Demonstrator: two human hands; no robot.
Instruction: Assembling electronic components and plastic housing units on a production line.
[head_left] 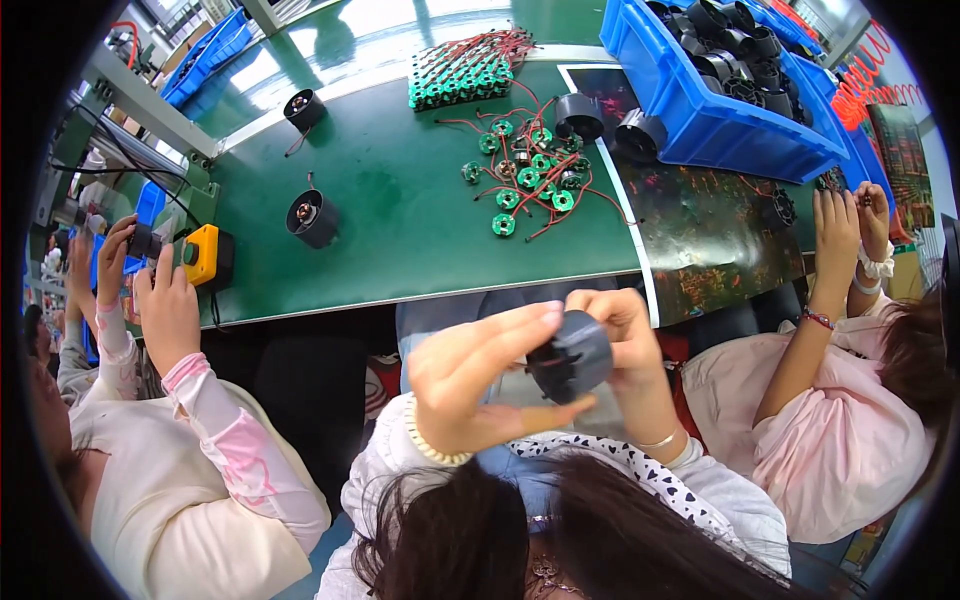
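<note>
In front of my body, off the table's near edge, I hold a dark cylindrical motor housing [577,357], tilted and slightly blurred. My left hand [460,375] wraps its left side, fingers along the top and thumb beneath. On the housing's right side sit the bent fingers of my right hand [627,335], closed against it; what its fingertips touch is partly hidden. Beyond my hands, a loose pile of small round green circuit boards [528,178] with red wires lies on the green table [400,230].
A rack of wired green boards [460,80] stands behind the pile. Black housings [313,218] stand to the left, another [578,116] at the pile's right. A blue crate [740,135] holds many more. Co-workers sit at both sides; a yellow button box [202,255] is at left.
</note>
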